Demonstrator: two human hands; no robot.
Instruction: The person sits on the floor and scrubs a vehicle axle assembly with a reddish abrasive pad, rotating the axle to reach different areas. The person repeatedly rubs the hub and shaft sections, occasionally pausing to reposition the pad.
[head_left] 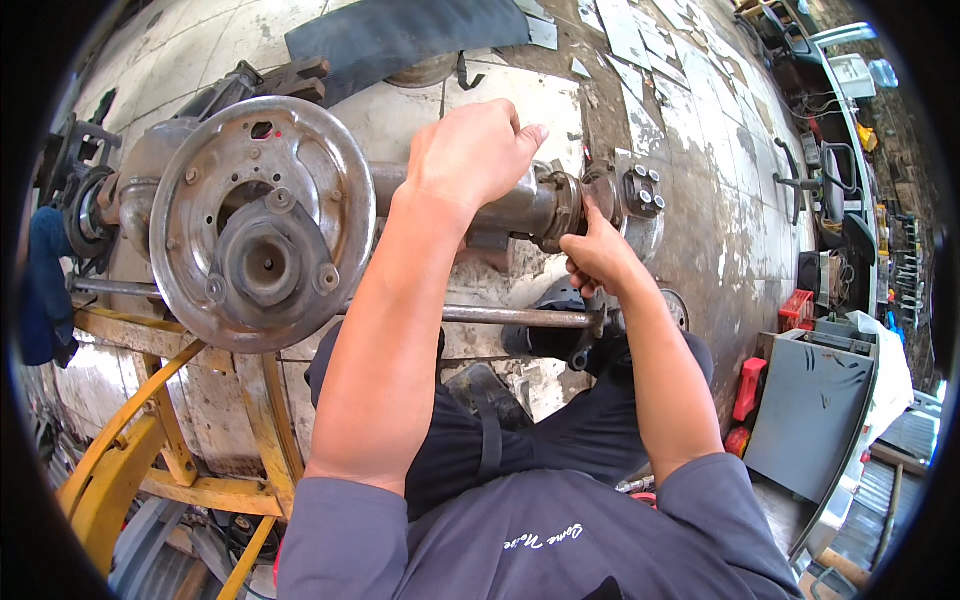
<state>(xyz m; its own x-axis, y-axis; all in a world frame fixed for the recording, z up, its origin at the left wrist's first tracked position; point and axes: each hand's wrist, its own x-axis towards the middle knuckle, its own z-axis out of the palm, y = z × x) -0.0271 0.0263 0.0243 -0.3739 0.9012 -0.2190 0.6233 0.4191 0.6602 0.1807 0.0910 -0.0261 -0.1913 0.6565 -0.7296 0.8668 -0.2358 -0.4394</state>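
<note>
A worn steel axle housing (390,185) runs from left to right in front of me. My left hand (468,150) is closed above its middle, fingers curled under and hidden, thumb sticking out to the right; what it holds, if anything, is out of sight. At the axle's right end is a round steering knuckle joint (565,205). My right hand (603,252) touches it with the index finger stretched out, the other fingers bent below. A bolted hub end (641,190) sits just beyond. On the left, a large round brake backing plate (345,190) carries a three-lobed flange (268,262).
A long steel rod (480,316) crosses in front of my knees. A yellow metal frame (265,420) stands at lower left, near a blue-clad leg (45,280). A dark sheet (400,45) lies beyond the axle. A grey metal cabinet (815,410) and red jack stand (748,388) are at right.
</note>
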